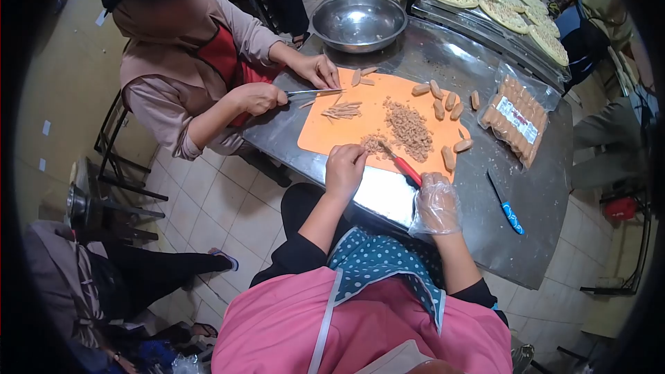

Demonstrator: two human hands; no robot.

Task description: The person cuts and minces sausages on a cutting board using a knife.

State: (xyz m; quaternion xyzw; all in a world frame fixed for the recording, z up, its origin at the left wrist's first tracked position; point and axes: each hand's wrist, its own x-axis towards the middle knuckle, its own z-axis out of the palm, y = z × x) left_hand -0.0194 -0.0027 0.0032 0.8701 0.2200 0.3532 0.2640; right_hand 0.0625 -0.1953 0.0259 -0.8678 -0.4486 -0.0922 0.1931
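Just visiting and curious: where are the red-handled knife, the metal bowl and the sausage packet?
Red-handled knife (407, 170), head view: on its handle.
Metal bowl (358, 26), head view: on its inside.
Sausage packet (517, 122), head view: on its label.

This looks like a shared food-preparation kitchen, perhaps a teaching or small commercial one. A metal worktable (512, 249) carries an orange cutting board (315, 131) with chopped sausage (410, 128) on it, a large steel bowl (359, 21) and a packet of sausages (514, 119). Beyond, metal trays (485, 38) bear rows of topped flat dough rounds (503, 16). Several people in aprons or work clothes stand around, on a pale tiled floor (242, 215) with metal-framed stools or racks (114, 145) near the wall.
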